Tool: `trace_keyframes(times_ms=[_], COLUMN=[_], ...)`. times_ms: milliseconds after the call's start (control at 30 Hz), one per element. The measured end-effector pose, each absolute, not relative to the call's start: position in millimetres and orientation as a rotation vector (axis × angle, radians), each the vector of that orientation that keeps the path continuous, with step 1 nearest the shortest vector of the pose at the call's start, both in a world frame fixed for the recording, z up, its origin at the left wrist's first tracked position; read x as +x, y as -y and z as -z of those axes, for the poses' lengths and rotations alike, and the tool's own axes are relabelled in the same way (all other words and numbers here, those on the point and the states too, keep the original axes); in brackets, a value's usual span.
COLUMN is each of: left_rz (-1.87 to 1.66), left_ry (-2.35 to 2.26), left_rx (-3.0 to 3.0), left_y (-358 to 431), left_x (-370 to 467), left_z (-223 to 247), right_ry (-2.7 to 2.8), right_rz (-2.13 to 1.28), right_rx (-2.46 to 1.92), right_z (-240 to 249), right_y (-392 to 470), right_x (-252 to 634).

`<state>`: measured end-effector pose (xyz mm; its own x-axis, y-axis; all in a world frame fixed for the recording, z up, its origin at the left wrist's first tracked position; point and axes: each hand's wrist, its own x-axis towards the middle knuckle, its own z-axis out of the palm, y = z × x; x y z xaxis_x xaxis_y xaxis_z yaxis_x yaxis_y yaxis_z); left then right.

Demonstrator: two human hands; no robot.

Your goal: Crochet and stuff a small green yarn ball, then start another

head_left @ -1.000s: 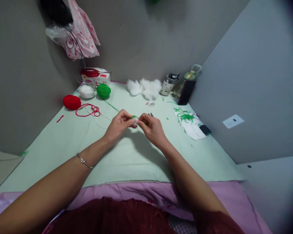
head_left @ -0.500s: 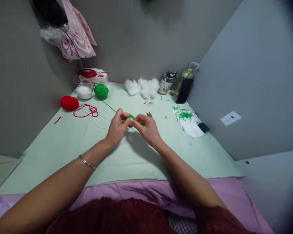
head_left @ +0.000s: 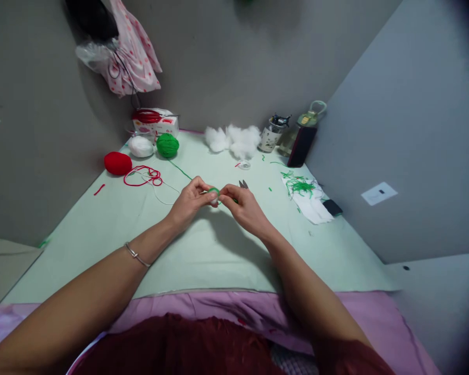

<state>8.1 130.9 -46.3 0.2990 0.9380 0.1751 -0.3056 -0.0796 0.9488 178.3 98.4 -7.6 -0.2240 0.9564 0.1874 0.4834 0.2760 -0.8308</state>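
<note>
Yarnwork [head_left: 214,191] is held above a pale tabletop [head_left: 203,255] near grey walls [head_left: 203,62].

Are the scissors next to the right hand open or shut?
Slightly open: the two tips of the scissors show apart beyond the right hand, which hides most of the rest.

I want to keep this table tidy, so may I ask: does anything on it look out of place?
Yes: green yarn bits lie tangled on the white sheet, but a few are scattered off it, and a short red strand lies alone at the left, which looks untidy.
</note>
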Motion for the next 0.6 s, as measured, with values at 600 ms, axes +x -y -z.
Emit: trace_keyframes(times_ms=[600], left_rz=[-1.238], left_ry=[-0.761], left_rx=[1.017], left_y=[-125], left_x=[15], left_z=[48], right_ry=[1.783], right_rz=[-0.528], right_rx=[-1.421], right_z=[23], right_y=[-104], right_x=[164])
